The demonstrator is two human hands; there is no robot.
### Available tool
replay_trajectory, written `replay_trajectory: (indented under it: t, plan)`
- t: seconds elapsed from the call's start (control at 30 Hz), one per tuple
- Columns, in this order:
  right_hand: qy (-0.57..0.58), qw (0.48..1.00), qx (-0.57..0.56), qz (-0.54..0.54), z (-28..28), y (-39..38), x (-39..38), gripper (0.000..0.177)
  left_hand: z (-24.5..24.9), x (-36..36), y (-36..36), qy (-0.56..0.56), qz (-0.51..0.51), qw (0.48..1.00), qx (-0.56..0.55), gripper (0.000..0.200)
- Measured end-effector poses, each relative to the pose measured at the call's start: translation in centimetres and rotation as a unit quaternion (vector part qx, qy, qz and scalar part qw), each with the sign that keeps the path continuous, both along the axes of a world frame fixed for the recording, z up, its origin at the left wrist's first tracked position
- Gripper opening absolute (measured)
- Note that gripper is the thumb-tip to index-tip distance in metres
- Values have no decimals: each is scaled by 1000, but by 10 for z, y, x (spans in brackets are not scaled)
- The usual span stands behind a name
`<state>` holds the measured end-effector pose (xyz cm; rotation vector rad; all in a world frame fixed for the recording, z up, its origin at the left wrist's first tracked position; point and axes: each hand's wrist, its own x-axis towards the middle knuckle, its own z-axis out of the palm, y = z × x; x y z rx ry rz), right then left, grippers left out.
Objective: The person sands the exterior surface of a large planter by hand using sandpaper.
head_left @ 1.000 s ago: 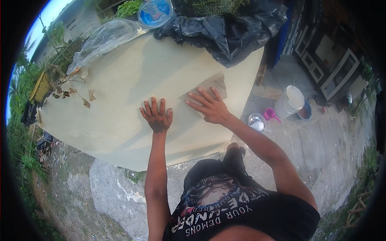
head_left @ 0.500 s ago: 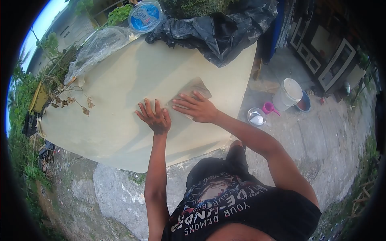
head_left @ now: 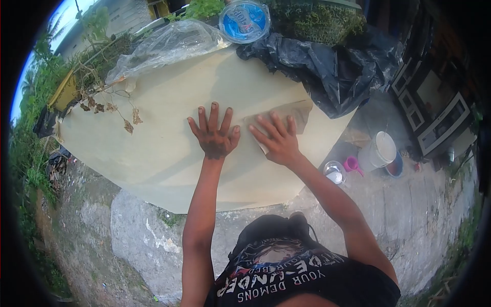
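Note:
My left hand (head_left: 215, 134) lies palm down with spread fingers on a large pale board (head_left: 153, 133); dark smudges mark its back. To its right, my right hand (head_left: 277, 140) presses flat, fingers apart, on a brownish-grey sheet (head_left: 299, 116). That sheet rests on the board and sticks out beyond the fingers to the right. Part of it is hidden beneath the palm.
Black plastic (head_left: 327, 77) and clear plastic (head_left: 169, 46) cover the board's far edge, with a blue round lid (head_left: 244, 21) between them. Dry leaves (head_left: 128, 126) lie at left. On the ground at right are a white bucket (head_left: 381, 150), pink dipper (head_left: 352, 164) and metal bowl (head_left: 334, 173).
The whole view has shifted, with the board's far side appearing further right. The right hand and the sheet under it have moved right, away from the left hand.

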<state>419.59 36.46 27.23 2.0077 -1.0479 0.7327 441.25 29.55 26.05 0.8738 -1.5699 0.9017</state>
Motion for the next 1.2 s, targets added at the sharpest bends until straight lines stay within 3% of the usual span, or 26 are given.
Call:
replay_trajectory:
  t: [0.1, 0.17, 0.2, 0.27, 0.33, 0.43, 0.47, 0.5, 0.53, 0.63, 0.73, 0.8, 0.87, 0.9, 1.0, 1.2]
  plan:
    - [111, 992, 61, 2, -38, 12, -40, 87, 0, 0, -2, -1, 4, 1000, -11, 51]
    - [54, 998, 44, 3, -23, 17, -57, 83, 1, 0, -3, 6, 7, 1000, -20, 51]
    - [9, 1000, -10, -26, -7, 15, -64, 73, -1, -1, -3, 5, 6, 1000, -19, 51]
    - [-178, 982, -60, -13, 37, 11, -55, 66, -3, -1, -2, -3, -1, 1000, -7, 52]
    - [-240, 968, -79, 2, 40, -15, -51, 66, -2, -2, -1, 8, 4, 1000, -3, 52]
    - [-236, 969, -64, 25, 35, -4, -18, 74, 0, -3, 0, 3, -1, 1000, -8, 53]
    - [-118, 991, -53, -18, 20, 4, -19, 80, 2, -4, 1, 13, 2, 1000, -7, 53]
    - [-42, 999, 24, 6, -4, 8, -25, 90, 3, -5, 2, 7, 6, 1000, -12, 52]
    - [35, 999, 32, 1, -31, 10, -35, 93, 3, -5, 2, 1, -8, 1000, -14, 52]
    - [68, 994, 81, -5, -46, 23, -71, 87, 2, -6, 1, 1, 15, 1000, -18, 51]
    - [-192, 980, -44, -33, 1, 20, -81, 70, 5, -7, 3, -13, 27, 999, -30, 53]
    - [-303, 942, -140, -45, 43, 8, -69, 66, 5, -7, 2, -20, 34, 999, -25, 54]
    - [-330, 931, -152, -44, 50, -2, -45, 60, -3, -6, 6, -28, 35, 999, -13, 55]
    - [-300, 941, -155, -21, 40, -8, -35, 56, -10, -6, 7, -25, 40, 999, -6, 57]
    - [-65, 991, -113, -32, 1, -6, -33, 85, -28, -7, 6, -30, 42, 999, -1, 59]
    - [34, 999, -9, 20, -32, 13, -79, 94, -40, -12, 5, -24, 54, 998, 1, 61]
